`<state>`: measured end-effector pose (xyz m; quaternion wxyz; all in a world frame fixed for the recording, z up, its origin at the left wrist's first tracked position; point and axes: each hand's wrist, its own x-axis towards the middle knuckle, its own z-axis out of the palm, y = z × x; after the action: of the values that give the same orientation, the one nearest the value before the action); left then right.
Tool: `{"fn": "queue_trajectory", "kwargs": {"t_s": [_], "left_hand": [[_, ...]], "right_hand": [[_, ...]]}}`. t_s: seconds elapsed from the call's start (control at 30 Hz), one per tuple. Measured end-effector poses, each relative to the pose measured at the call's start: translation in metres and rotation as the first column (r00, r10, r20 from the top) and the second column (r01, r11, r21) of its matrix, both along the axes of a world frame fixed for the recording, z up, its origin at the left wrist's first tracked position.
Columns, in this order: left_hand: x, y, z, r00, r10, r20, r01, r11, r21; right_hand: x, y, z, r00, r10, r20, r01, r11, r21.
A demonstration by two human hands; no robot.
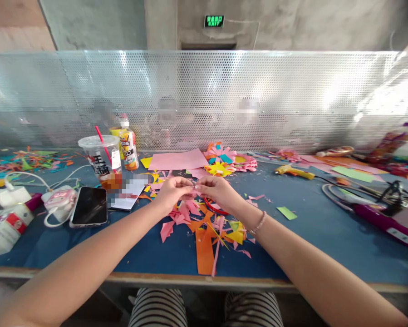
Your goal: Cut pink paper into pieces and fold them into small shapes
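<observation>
My left hand (174, 192) and my right hand (217, 190) meet fingertip to fingertip above the middle of the blue table. Both are closed in a pinch on a small piece of pink paper (191, 196), mostly covered by the fingers. Under them spreads a heap of paper scraps, among them pink cuttings (186, 211), an orange strip (204, 250) and a yellow scrap (236, 234). A red loop (216, 208), perhaps a scissor handle, shows partly beneath my right hand. Just beyond lie a pink sheet (178, 160) and layered paper flowers (224, 159).
On the left stand a plastic cup (100, 159) with a straw and a drink bottle (128, 147), near a phone (89, 205) and chargers (59, 202). To the right lie a yellow glue gun (294, 171) with its cord and a purple power strip (387, 222). A perforated metal screen (275, 86) closes the back.
</observation>
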<state>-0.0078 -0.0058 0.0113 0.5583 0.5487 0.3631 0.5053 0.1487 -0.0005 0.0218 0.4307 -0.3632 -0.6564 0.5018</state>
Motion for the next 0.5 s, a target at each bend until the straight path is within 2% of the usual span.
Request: {"fn": "queue_trajectory", "kwargs": {"t_s": [0.17,0.33,0.5], "left_hand": [[0.0012,-0.0015,0.0026,0.998,0.061,0.006,-0.061,0.997,0.053],[0.0011,-0.0013,0.003,0.996,0.083,-0.01,-0.082,0.994,0.072],[0.0021,0.0,0.0003,0.999,0.048,0.018,-0.048,0.999,0.006]], "right_hand": [[-0.0017,-0.0021,-0.0002,0.996,0.015,-0.09,-0.022,0.997,-0.073],[-0.0024,-0.0014,-0.0014,1.0,0.002,0.002,-0.002,1.0,0.019],[-0.0024,0.0011,-0.005,0.999,-0.031,0.045,0.027,0.997,0.077]]}}
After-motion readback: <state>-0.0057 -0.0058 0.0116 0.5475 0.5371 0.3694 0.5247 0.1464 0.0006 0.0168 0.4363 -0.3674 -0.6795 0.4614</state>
